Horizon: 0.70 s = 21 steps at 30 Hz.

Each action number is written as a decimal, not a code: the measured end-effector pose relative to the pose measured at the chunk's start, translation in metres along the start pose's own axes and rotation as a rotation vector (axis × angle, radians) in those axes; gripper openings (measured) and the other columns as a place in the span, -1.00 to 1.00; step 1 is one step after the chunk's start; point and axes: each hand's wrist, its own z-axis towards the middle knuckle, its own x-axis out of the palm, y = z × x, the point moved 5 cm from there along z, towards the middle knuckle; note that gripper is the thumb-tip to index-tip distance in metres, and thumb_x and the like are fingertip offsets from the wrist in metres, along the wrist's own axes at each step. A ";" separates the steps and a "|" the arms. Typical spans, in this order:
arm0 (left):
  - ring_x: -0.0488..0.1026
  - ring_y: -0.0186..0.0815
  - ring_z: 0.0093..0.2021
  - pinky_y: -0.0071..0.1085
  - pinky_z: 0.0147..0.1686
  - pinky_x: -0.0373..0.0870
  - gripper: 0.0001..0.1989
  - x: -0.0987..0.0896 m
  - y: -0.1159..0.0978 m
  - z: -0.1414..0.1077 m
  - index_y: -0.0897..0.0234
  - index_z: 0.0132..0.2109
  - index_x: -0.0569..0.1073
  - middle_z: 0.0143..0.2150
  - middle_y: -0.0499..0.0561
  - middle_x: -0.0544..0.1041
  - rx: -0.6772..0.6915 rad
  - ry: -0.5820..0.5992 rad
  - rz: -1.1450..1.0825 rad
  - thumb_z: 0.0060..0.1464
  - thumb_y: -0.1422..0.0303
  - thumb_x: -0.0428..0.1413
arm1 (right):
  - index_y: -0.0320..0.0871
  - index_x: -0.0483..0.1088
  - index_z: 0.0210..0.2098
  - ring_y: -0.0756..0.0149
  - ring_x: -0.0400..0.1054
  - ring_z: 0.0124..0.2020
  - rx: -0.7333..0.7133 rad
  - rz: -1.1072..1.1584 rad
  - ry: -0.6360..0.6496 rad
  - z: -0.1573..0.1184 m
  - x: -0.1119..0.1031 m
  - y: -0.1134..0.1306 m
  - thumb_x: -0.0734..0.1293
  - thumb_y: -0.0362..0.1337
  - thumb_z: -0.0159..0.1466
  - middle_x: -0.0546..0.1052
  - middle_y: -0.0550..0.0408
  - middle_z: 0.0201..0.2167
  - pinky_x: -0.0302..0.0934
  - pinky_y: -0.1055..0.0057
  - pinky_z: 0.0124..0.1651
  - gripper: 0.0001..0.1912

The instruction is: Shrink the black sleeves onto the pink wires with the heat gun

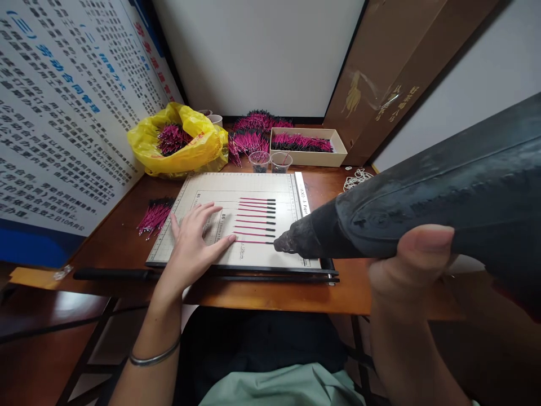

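Observation:
My right hand (408,265) is wrapped round a large dark grey glue gun (422,175), which comes in from the right close to the camera. Its tapered, grubby nozzle points left, with the tip at the black end of the nearest pink wire (253,242). Several such wires lie in a spaced column on a paper cutter board (203,248) marked with a grid. Flat on the board, with fingers spread, rests my left hand (192,234). Its thumb tip touches the left end of the nearest wire. The gun's trigger area is hidden.
A yellow plastic bag (177,160) of wires sits back left, with a loose wire bundle (156,217) below it. Wire piles (253,132), a cardboard box (310,159) of wires and small clear cups (259,162) stand behind the board. The cutter's black handle (112,274) reaches left.

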 end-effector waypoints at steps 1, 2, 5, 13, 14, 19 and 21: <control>0.26 0.07 0.37 0.31 0.40 -0.49 -0.44 0.000 0.000 0.000 0.12 0.14 0.42 0.29 0.22 0.42 0.001 -0.003 0.000 0.13 -0.11 0.13 | -0.01 0.45 0.14 -0.11 0.17 0.37 -0.006 -0.001 0.015 -0.001 0.000 -0.001 0.14 0.48 0.17 0.40 -0.01 0.21 0.17 -0.19 0.35 -0.13; 0.26 0.07 0.37 0.31 0.40 -0.49 -0.44 0.000 0.000 0.000 0.12 0.14 0.42 0.29 0.22 0.42 0.001 -0.003 -0.001 0.14 -0.10 0.12 | -0.01 0.45 0.13 -0.10 0.17 0.37 -0.014 -0.009 0.022 -0.002 -0.001 -0.002 0.13 0.46 0.20 0.40 0.00 0.22 0.15 -0.19 0.36 -0.16; 0.25 0.07 0.38 0.30 0.41 -0.49 -0.46 0.000 -0.001 -0.001 0.10 0.14 0.41 0.29 0.20 0.42 -0.001 0.001 0.002 0.14 -0.09 0.13 | -0.02 0.50 0.08 -0.13 0.16 0.38 -0.076 -0.073 -0.014 -0.003 -0.004 -0.002 0.23 0.41 0.17 0.41 -0.01 0.21 0.09 -0.21 0.40 -0.23; 0.30 0.08 0.35 0.30 0.42 -0.50 -0.47 0.001 0.001 -0.002 0.10 0.15 0.40 0.27 0.18 0.45 -0.020 0.003 -0.040 0.13 -0.04 0.15 | -0.04 0.54 0.01 -0.13 0.25 0.31 -0.031 -0.009 -0.031 -0.004 -0.006 -0.008 0.18 0.41 0.21 0.50 -0.02 0.08 -0.03 -0.25 0.44 -0.24; 0.31 0.08 0.33 0.29 0.42 -0.49 -0.47 0.000 0.001 -0.002 0.11 0.15 0.40 0.26 0.17 0.46 -0.036 -0.003 -0.059 0.13 -0.04 0.14 | -0.04 0.53 0.02 -0.13 0.27 0.30 -0.016 0.018 -0.029 -0.004 -0.006 -0.010 0.19 0.42 0.20 0.50 -0.03 0.07 -0.02 -0.25 0.43 -0.23; 0.43 0.02 0.22 0.05 0.33 0.23 -0.51 -0.015 -0.020 0.016 0.20 0.06 0.48 0.15 0.15 0.55 -0.118 -0.110 -0.223 0.15 -0.03 0.08 | 0.00 0.42 0.17 -0.07 0.29 0.29 0.007 0.091 0.033 -0.003 0.007 -0.011 0.11 0.44 0.23 0.44 -0.03 0.15 0.16 -0.18 0.36 -0.17; 0.50 -0.08 0.11 -0.14 0.20 0.38 -0.61 -0.020 -0.038 0.038 0.23 -0.16 0.51 0.02 0.10 0.61 -0.006 -0.115 -0.274 0.21 0.02 0.00 | 0.01 0.37 0.22 -0.04 0.28 0.31 0.009 0.045 0.058 0.000 0.016 -0.010 0.04 0.45 0.25 0.42 -0.03 0.18 0.19 -0.15 0.35 -0.14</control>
